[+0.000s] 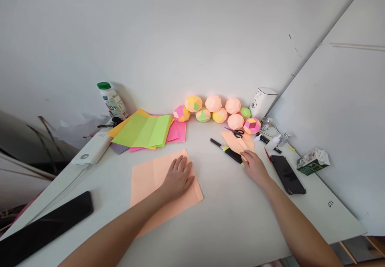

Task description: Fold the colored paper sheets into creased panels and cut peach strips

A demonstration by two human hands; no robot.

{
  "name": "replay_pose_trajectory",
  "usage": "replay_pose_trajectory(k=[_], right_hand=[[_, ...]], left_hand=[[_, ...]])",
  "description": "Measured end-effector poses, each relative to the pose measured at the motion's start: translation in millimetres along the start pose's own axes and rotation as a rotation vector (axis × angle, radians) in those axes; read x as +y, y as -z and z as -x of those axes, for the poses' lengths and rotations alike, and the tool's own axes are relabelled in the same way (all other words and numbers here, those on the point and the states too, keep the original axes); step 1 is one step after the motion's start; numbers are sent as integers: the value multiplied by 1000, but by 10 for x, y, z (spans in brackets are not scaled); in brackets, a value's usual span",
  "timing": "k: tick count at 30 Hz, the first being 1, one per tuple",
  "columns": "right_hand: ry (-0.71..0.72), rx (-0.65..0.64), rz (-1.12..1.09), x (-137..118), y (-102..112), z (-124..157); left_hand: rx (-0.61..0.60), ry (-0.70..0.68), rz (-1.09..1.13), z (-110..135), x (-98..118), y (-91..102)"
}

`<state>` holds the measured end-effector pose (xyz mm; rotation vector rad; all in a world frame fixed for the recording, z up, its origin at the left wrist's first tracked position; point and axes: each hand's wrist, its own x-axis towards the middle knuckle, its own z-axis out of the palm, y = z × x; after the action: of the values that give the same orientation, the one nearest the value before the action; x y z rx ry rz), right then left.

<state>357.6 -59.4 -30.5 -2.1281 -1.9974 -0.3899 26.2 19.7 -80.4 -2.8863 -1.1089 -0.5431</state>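
My left hand (pixel 178 178) lies flat, fingers stretched out, on a large sheet of peach paper (pixel 146 178) with fold creases. At the right, my right hand (pixel 254 166) pinches the near edge of a smaller piece of peach paper (pixel 233 141). Black-handled scissors (pixel 237 132) rest on that paper's far part. A utility knife (pixel 227 151) with a black and yellow-green handle lies just left of my right fingers, its tail end close to them.
Faceted paper balls (pixel 213 103) are piled against the wall. Coloured paper sheets (pixel 144 130) lie at back left, near a bottle (pixel 112 100). A phone (pixel 288 174), a carton (pixel 313 161) and glue bottles (pixel 273 142) stand or lie right; a black slab-shaped object (pixel 48 227) lies front left.
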Motion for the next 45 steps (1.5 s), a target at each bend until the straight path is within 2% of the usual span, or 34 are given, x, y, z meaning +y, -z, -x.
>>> replay_pose_trajectory(k=[5, 8, 13, 15, 18, 24, 34, 38, 41, 45], right_hand=[[-102, 29, 60, 167, 25, 27], [-128, 31, 85, 150, 29, 59], [164, 4, -28, -114, 56, 100], [211, -10, -71, -210, 49, 111], [179, -20, -64, -244, 9, 114], [42, -19, -18, -100, -68, 76], [-26, 7, 50, -141, 4, 79], [17, 60, 58, -158, 21, 78], [52, 93, -58, -221, 77, 72], [58, -48, -380, -296, 247, 113]], left_hand=[[-29, -42, 23, 21, 84, 26], [-37, -49, 32, 19, 87, 44], [-46, -50, 39, 9, 62, 62], [-48, -49, 40, 6, 57, 68], [-46, -48, 46, 3, 55, 71], [-40, -49, 55, 5, 53, 69], [-53, -57, 45, -8, 54, 91], [-52, -57, 33, -6, 66, 95], [-48, -41, 18, -14, 59, 92], [-44, 21, -8, -54, -1, 96]])
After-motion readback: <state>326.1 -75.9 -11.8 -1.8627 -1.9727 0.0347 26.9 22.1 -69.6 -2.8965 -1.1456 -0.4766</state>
